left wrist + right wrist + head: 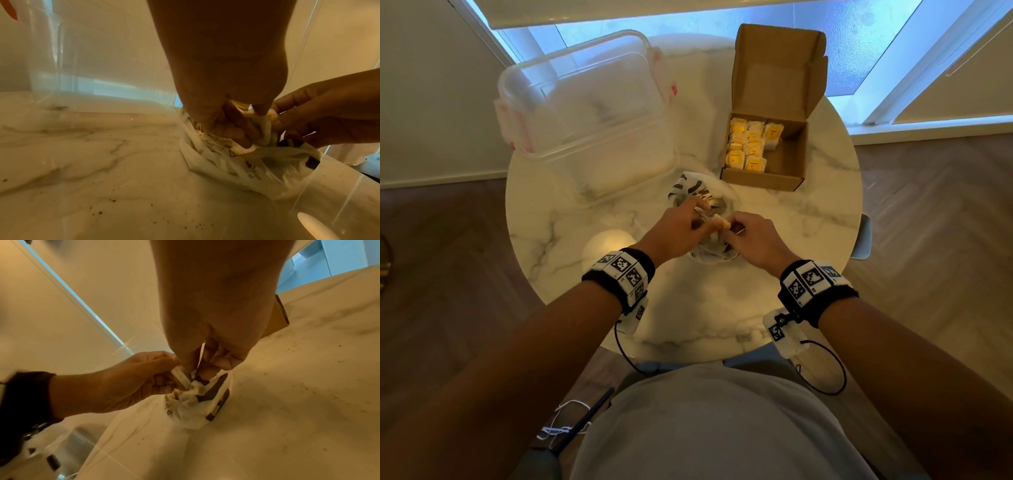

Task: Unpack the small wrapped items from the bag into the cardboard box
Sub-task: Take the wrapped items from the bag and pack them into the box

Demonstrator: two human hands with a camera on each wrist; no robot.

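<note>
1. The left hand (674, 229) and right hand (753, 240) meet over the mouth of the bag (709, 255), fingertips nearly touching.
2. Between them sits one small wrapped item (722, 224), white with a yellow end. Both hands' fingers are curled and pinched onto it; the right wrist view shows the left thumb and fingers gripping its side, the right fingertips on its top edge.
3. Which hand carries the weight I cannot tell.
4. The item's long axis seems to run hand to hand, yellow end toward the right hand.
5. The bag lies crumpled directly under the hands, open upward, with more items inside.
6. The box (784, 171) stands beyond the right hand, forward and to its outer side, lid up, with its left half already filled with rows of items (748, 147). The right hand is nearer to it, so it looks the likelier carrier.
7. A clear tub (585, 113) stands beyond the left hand, on the table (688, 325).
</note>
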